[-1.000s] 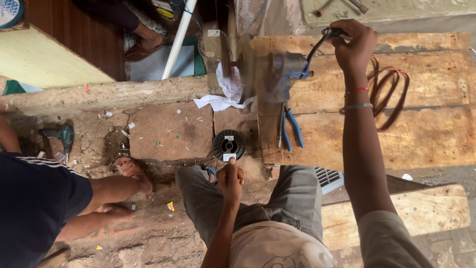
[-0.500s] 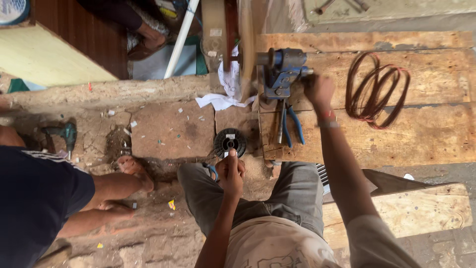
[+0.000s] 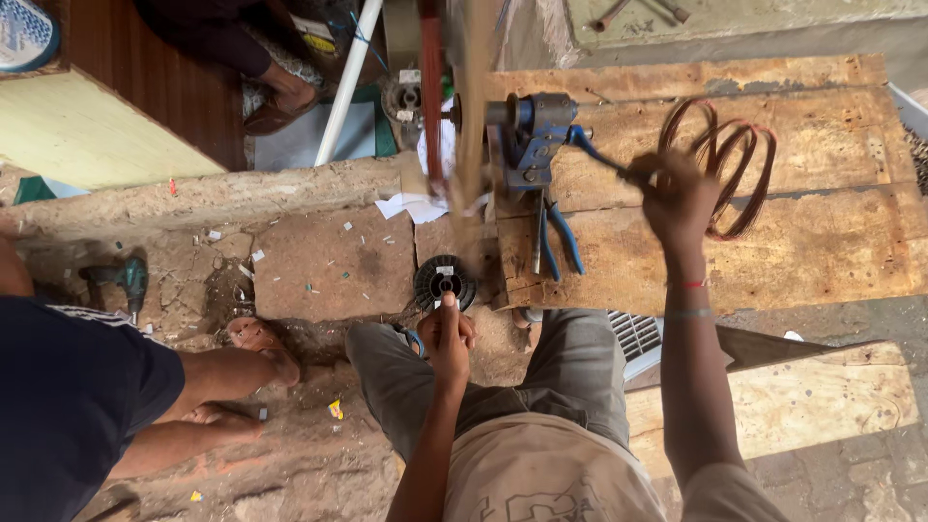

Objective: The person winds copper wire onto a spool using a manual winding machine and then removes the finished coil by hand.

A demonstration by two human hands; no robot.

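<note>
Lower centre of the frame: the person's knees in grey trousers, seen from above. Just beyond them, the left hand (image 3: pixel 448 333) is raised at centre frame, its fingers (image 3: pixel 447 307) pressed together around the near edge of a black wire spool (image 3: pixel 444 280), which sits over a flat stone slab (image 3: pixel 333 266) on the ground.

Lower left: a second person in a dark shirt, with bare feet (image 3: pixel 256 338) resting on the earth. A green cordless drill (image 3: pixel 121 280) lies at the left edge.

Right half: a wooden plank bench (image 3: pixel 822 251). On its near left part lie blue-handled pliers (image 3: pixel 556 242). The right hand (image 3: pixel 677 193), in the upper right of centre, has its fingers closed on the crank handle (image 3: pixel 604 159) of a blue hand-cranked winding machine (image 3: pixel 536 140) mounted at the bench's left end. A coil of reddish copper wire (image 3: pixel 720 159) lies on the bench just behind the hand.

Upper centre: a blurred reddish-brown winding former (image 3: pixel 449 97) on the machine's shaft. Upper left: a white pipe (image 3: pixel 343 82) and a yellow board (image 3: pixel 92 135).
</note>
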